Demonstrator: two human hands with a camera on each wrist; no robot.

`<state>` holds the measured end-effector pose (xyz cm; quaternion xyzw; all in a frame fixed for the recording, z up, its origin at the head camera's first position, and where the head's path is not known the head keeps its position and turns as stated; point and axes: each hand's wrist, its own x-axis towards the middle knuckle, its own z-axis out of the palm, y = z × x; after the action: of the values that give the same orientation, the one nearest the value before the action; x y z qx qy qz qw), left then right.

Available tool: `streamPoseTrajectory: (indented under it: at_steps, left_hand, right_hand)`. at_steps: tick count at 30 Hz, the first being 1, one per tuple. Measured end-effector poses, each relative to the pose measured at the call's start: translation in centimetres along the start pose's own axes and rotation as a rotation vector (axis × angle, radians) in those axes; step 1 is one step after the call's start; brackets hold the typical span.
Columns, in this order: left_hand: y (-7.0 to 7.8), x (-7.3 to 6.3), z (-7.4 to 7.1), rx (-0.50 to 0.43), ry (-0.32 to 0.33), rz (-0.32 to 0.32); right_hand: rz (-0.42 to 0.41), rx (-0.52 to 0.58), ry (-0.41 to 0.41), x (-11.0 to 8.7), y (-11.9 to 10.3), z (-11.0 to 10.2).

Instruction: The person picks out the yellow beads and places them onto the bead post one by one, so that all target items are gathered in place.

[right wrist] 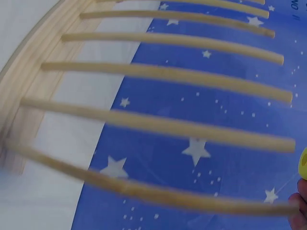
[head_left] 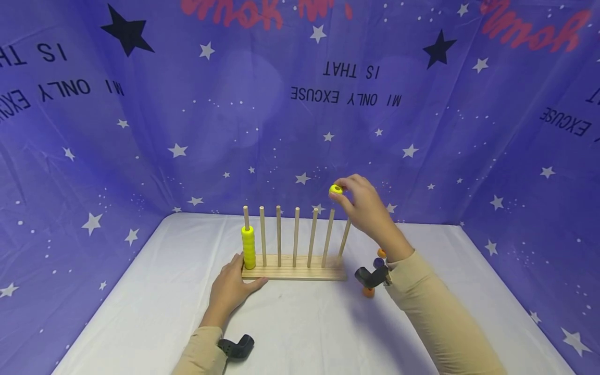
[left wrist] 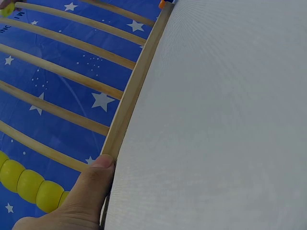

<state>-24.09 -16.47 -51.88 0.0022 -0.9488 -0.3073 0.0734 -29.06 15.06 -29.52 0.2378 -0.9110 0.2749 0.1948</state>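
Note:
A wooden peg rack (head_left: 292, 268) with several upright pegs stands on the table. My left hand (head_left: 229, 291) grips its left end, the thumb (left wrist: 91, 184) lying along the front edge of the base. A stack of yellow beads (head_left: 249, 247) sits on the leftmost peg, the peg's tip showing above it. Up above the pegs towards the right end, my right hand (head_left: 363, 203) pinches a yellow bead (head_left: 335, 189) between thumb and fingers, apart from the peg tips. In the right wrist view only an edge of that bead (right wrist: 303, 165) and some fingertips (right wrist: 298, 206) show.
Beneath the right forearm lie loose beads: an orange one (head_left: 369, 292), a purple one (head_left: 378, 263) and another orange one (head_left: 382, 253), partly hidden by the arm and wrist camera. A white cloth (head_left: 300, 333) covers the table. Blue star-patterned curtains (head_left: 262, 120) surround it.

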Motion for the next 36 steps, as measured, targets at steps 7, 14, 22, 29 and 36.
streamPoseTrajectory:
  at_steps: [7, 14, 22, 29, 36]
  left_hand:
    - [0.0, 0.0, 0.0, -0.002, 0.014, 0.009]
    - [0.1, 0.0, -0.1, -0.003, 0.003, -0.006]
    - [0.1, -0.1, 0.0, 0.001, 0.02, 0.001]
    - [0.0, 0.0, 0.1, -0.004, 0.026, 0.007]
    - [-0.1, 0.0, 0.1, 0.0, 0.036, 0.015]
  right_hand:
    - [-0.021, 0.024, -0.017, 1.2, -1.4, 1.2]
    - [-0.084, 0.025, -0.045, 2.2, -3.2, 2.7]
    - [-0.164, 0.014, -0.077, 3.1, -5.8, 5.0]
    - [-0.193, 0.021, -0.094, 3.7, -7.7, 6.6]
    - [-0.215, 0.022, -0.114, 4.4, -9.3, 8.1]
